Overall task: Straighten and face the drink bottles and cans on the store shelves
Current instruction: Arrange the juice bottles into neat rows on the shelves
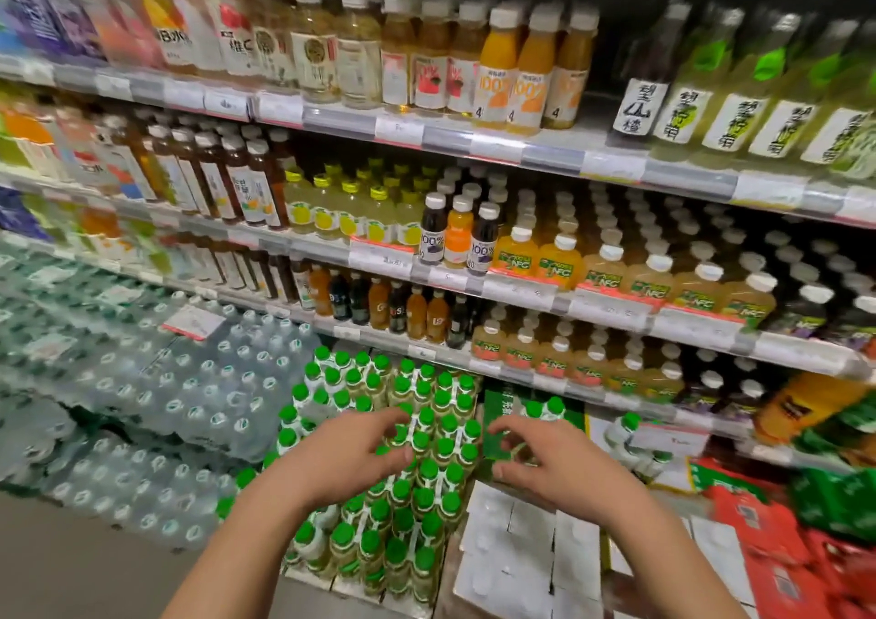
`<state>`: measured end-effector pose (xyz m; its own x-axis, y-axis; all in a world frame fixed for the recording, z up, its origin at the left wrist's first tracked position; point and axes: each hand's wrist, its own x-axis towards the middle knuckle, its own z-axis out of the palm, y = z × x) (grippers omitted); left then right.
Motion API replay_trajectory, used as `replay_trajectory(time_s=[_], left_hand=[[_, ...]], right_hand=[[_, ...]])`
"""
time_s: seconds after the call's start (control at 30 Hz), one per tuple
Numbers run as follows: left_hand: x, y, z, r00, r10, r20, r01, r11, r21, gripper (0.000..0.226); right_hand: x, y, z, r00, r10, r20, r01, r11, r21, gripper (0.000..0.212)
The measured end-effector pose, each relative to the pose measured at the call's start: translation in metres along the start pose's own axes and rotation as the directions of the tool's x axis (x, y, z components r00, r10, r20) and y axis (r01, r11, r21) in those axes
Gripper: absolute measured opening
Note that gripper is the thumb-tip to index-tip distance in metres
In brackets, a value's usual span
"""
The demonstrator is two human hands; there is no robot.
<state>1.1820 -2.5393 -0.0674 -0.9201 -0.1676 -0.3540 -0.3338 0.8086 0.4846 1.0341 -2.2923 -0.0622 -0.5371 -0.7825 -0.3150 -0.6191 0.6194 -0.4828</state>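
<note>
Hovering with fingers loosely curled and holding nothing, a left hand (353, 452) and right hand (545, 459) hang over green-capped bottles (417, 452) stacked below the shelves (521, 149), likely full, heavy, slick plastic, best gripped around the caps.

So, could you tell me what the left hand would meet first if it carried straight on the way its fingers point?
Most likely the green-capped pale drink bottles just ahead of the left hand; its curled fingertips hover over their caps, though depth is unclear.
</note>
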Motion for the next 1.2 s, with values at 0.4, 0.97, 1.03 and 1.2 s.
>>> replay_trajectory(time_s=[0.4, 0.97, 1.03, 1.2], left_hand=[[0.067, -0.023, -0.067, 0.996, 0.006, -0.088, 0.0, 0.998, 0.068, 0.058], [0.168, -0.106, -0.139, 0.989, 0.133, 0.067, -0.132, 0.991, -0.009, 0.059], [0.183, -0.109, -0.148, 0.982, 0.168, 0.085, -0.167, 0.986, -0.011, 0.058], [0.218, -0.105, -0.158, 0.962, 0.252, 0.108, -0.252, 0.968, -0.01, 0.058]], right_hand=[[0.159, 0.003, -0.086, 0.974, -0.01, -0.227, 0.012, 1.0, 0.004, 0.051], [0.387, -0.025, -0.172, 0.885, 0.196, -0.423, -0.338, 0.895, -0.292, 0.042], [0.389, -0.024, -0.162, 0.869, 0.212, -0.447, -0.382, 0.862, -0.333, 0.042], [0.373, -0.026, -0.138, 0.839, 0.162, -0.519, -0.394, 0.839, -0.375, 0.048]])
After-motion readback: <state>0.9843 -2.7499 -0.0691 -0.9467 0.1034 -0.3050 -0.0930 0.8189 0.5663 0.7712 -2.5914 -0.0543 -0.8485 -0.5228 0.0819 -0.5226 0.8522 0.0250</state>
